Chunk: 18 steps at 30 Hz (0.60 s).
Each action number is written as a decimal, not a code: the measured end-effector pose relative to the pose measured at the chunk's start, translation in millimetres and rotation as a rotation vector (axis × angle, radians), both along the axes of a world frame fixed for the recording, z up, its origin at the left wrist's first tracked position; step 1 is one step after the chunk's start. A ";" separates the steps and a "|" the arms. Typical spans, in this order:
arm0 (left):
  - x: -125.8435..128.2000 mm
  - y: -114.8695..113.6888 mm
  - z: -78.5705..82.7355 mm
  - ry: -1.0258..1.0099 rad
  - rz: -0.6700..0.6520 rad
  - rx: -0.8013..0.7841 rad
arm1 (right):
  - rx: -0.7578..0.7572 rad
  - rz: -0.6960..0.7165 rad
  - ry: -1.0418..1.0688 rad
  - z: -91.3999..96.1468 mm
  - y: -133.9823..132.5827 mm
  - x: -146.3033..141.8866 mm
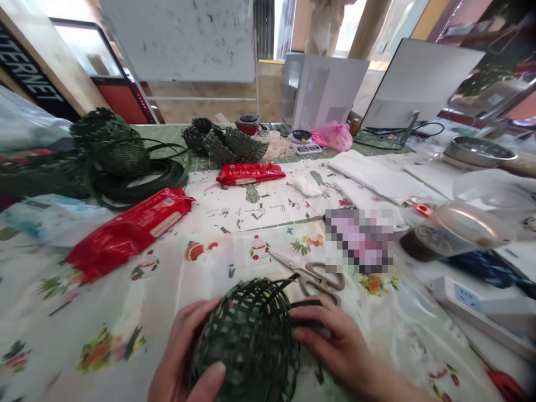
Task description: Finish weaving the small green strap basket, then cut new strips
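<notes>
1. Head view: the left hand (pixel 182 352) holds a rounded, dark green openwork piece of woven flat strips (pixel 247 340), fingers along its side, thumb on its near surface.
2. The right hand (pixel 337 335) has its thumb and forefinger drawn narrow at the piece's right edge, beside a loose dark green strip (pixel 307 304) (blur hides whether they pinch it, so I cannot tell).
3. The step in hand looks like working strip ends at that edge; the next move seems to call for a steady left hold and a precise right-hand pinch.
4. The woven piece sits low at centre, above the pale, fruit-printed table cover (pixel 167 312), just nearer than the grey-handled metal scissors (pixel 309 271).
5. Its lattice is open, with strip ends protruding from the far side.
</notes>
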<state>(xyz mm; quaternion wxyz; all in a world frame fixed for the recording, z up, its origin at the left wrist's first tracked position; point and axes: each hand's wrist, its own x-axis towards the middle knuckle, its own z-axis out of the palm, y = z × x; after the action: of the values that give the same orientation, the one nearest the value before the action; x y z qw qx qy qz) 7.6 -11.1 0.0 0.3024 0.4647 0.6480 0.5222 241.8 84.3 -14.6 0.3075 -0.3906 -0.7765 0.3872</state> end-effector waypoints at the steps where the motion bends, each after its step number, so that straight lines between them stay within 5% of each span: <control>1: -1.9 -0.3 0.6 -0.044 -0.019 -0.007 | -0.056 0.001 0.031 0.2 1.3 -0.7; 6: -5.5 -2.3 14.0 -0.291 -0.199 0.116 | -0.529 0.043 0.275 5.3 5.6 -6.5; 10: -4.9 -4.9 28.0 -0.121 -0.207 0.214 | -0.876 0.205 0.404 9.9 5.8 -9.4; 15: -7.4 -7.0 34.6 0.122 -0.215 0.244 | -1.070 0.280 0.625 10.1 6.2 -10.3; 18: -5.3 -6.3 36.5 0.229 -0.235 0.175 | -1.125 0.288 0.543 8.1 5.5 -12.9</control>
<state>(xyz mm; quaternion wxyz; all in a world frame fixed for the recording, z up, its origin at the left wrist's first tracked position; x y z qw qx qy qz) 2.2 -17.4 36.5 0.2440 0.6182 0.5714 0.4815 229.0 89.8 -6.5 0.1863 -0.2719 -0.3939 0.8580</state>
